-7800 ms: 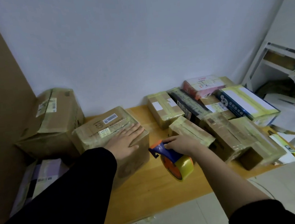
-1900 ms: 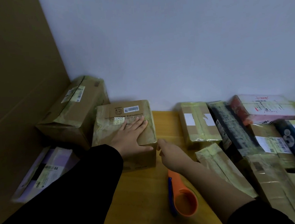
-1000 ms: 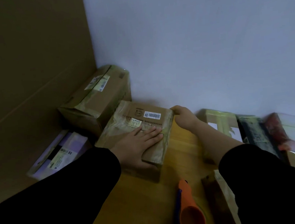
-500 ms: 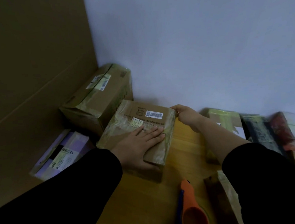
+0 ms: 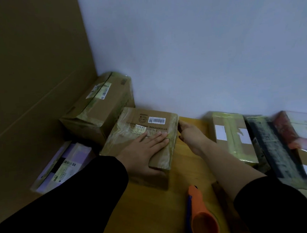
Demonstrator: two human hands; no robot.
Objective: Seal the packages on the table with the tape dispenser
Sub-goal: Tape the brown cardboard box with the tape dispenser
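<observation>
**Left to right.** A purple-labelled package [image 5: 61, 166] lies low beside a large box [image 5: 100, 105] in the corner. Both show tape, so they are probably finished and set aside.

**Centre.** The middle box [image 5: 149, 122] stands on the surface [image 5: 190, 168]. The left hand [image 5: 144, 150] lies flat on its taped top, grip wide and fingers straight, apparently to steady it or smooth the tape down. The right hand [image 5: 189, 137] meets the box's right side near the top edge. Whether its grip closes on that edge or only presses there cannot be told.

**Tool.** The tape dispenser [image 5: 199, 219], orange with a blue edge, lies on the surface nearer the person. It is beside the right forearm, apart from both hands and held by neither.

**Right.** Further packages [image 5: 231, 137] lie close together along the wall [image 5: 199, 57], probably kept within reach.
</observation>
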